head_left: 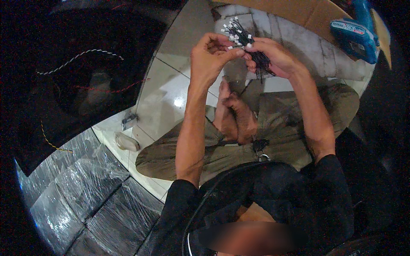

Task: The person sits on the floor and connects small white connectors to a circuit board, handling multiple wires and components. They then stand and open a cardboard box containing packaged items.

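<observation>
A bundle of short black wires (261, 64) with small white connectors (236, 30) on its far ends is up in front of me, above my bare feet. My right hand (277, 55) is closed around the middle of this bundle, and the dark wire ends hang out below its fingers. From the left, my left hand (210, 57) reaches the white ends. Its thumb and forefinger are pinched together at a white connector on the bundle's edge. The fingers partly hide what lies between them.
A blue tool case or power tool (354, 38) stands beside cardboard (299, 10) at the far right. Loose twisted wires (87, 53) lie on a dark surface at left. Film-wrapped black blocks (102, 187) are near left. Small items, including a pale object (127, 141), sit on the tiled floor (164, 94).
</observation>
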{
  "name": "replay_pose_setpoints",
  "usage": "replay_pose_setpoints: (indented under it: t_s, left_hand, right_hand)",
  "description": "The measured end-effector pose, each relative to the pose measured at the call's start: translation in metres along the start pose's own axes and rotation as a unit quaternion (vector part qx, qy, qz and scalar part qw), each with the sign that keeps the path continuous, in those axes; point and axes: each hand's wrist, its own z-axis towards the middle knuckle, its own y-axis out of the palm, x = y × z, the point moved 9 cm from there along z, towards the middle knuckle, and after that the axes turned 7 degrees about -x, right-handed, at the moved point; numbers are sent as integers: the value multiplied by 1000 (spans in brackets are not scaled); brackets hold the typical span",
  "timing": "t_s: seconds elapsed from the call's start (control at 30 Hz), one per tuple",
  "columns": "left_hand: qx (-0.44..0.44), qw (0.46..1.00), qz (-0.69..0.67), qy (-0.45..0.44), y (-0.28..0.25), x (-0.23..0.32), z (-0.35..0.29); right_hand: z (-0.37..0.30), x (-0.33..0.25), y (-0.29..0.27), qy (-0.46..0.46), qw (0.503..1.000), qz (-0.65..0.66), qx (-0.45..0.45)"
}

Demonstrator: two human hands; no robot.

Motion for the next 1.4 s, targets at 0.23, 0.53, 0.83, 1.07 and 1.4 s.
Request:
replay_pose_setpoints:
  t_s: [0.23, 0.53, 0.83, 1.07, 1.4]
  left_hand:
    - [2, 999, 33, 40, 3, 6, 0]
    - [-58, 996, 58, 23, 8, 4, 2]
    - [-29, 997, -39, 64, 4, -4, 0]
    - [-3, 997, -57, 45, -3, -5, 2]
    - [37, 997, -53, 31, -17, -5, 2]
  right_hand:
    - [4, 7, -1, 0, 999, 35, 6]
    - [3, 8, 11, 29, 999, -19, -40]
    - [3, 6, 15, 35, 998, 1, -48]
    - [5, 8, 15, 28, 997, -15, -68]
    - [5, 9, 16, 40, 997, -33, -49]
